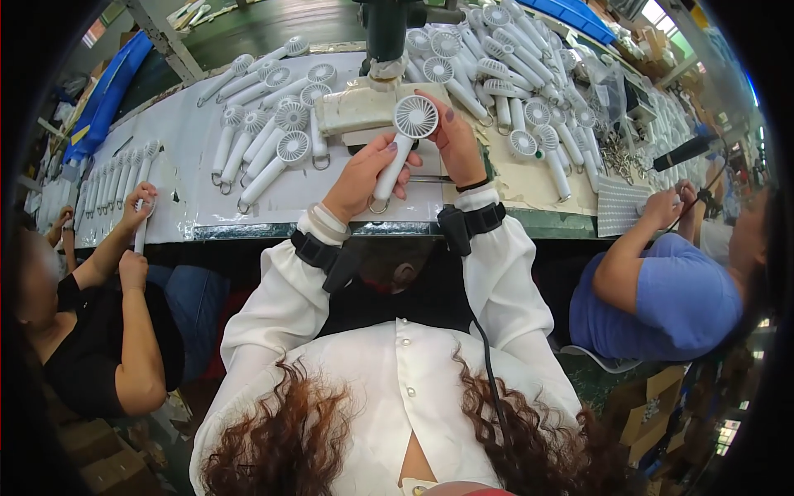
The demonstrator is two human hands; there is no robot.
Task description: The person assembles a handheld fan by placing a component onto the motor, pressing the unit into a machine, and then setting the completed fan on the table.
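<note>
Item: one white handheld fan [404, 146], nearer me than the green press [387, 31]. My left fingers [383, 149] grasp its handle; my right fingers [447, 118], its head's rim. Judged light, stiff, slightly slippery; grille likely fragile: take by handle.

Black wrist straps [486, 218] cinch billowy white sleeves [506, 279]
</note>
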